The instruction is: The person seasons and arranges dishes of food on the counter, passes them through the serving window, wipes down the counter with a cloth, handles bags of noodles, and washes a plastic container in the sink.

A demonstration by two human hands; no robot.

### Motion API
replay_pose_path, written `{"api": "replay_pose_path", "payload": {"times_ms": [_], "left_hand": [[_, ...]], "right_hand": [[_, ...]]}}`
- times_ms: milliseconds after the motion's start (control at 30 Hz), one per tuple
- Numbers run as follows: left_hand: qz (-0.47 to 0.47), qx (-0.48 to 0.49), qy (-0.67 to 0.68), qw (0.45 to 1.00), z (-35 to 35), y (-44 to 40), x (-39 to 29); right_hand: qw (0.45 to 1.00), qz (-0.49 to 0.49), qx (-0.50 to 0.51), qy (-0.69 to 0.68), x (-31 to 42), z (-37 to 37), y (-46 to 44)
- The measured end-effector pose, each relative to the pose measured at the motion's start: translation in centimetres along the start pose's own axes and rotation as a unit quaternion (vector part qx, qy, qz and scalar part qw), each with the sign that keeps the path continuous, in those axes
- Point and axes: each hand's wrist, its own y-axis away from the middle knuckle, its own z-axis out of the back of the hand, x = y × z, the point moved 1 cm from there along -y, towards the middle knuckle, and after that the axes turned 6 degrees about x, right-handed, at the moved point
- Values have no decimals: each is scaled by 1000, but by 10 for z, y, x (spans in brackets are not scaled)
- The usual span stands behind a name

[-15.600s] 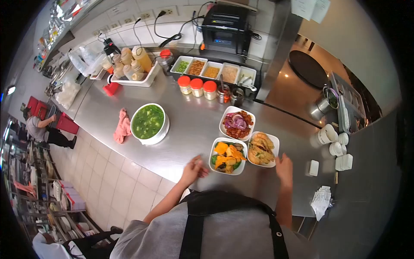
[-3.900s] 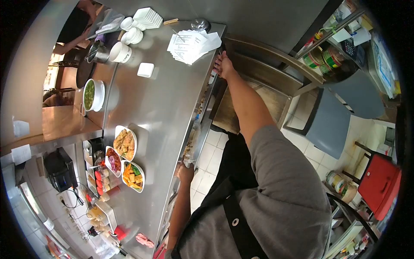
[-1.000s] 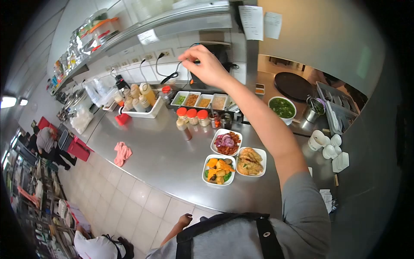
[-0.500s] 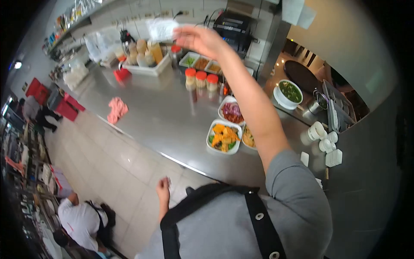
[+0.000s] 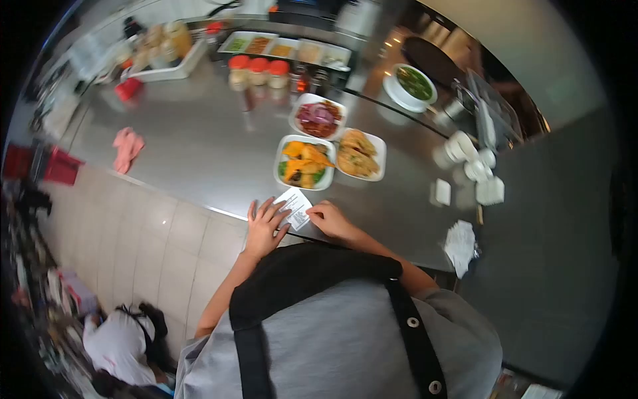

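A small printed paper receipt (image 5: 298, 199) lies at the front edge of the steel counter. Spread flat, the fingers of my left hand (image 5: 264, 226) press on its left side. My right hand (image 5: 330, 219) has its fingers curled together and pinches the receipt's right edge. Just beyond the paper stands a white bowl of orange pieces and greens (image 5: 305, 164). Touching or close to it are a bowl of purple onion and red-brown food (image 5: 319, 118) and a dish of golden fried pieces (image 5: 359, 154).
Red-lidded jars (image 5: 258, 72) and a row of topping trays (image 5: 266, 46) stand behind the bowls. On the left lies a pink cloth (image 5: 126, 149). A soup bowl (image 5: 413, 85) sits on the right ledge. Another person (image 5: 123, 349) bends at the lower left shelves.
My right hand has come down from its raised reach near the printer, bringing the paper to the counter edge. My left hand has risen from my side onto it.
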Motion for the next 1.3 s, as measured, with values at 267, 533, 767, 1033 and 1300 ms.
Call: {"api": "replay_pose_path", "payload": {"times_ms": [267,533,767,1033,1300], "left_hand": [[-144,101,63,982,-39,-52,-43],[-183,139,66,971,-66,-79,-74],[-182,138,53,972,-68,-87,-89],[-171,149,64,972,-70,-93,-97],[-182,159,79,967,-75,-99,-96]], "right_hand": [[978,-130,-163,4,-43,113,88],[582,-287,-681,340,-82,271,281],[640,-461,-515,336,-207,284,372],[629,-422,-585,289,-203,254,386],[676,-373,-588,240,-139,195,326]]}}
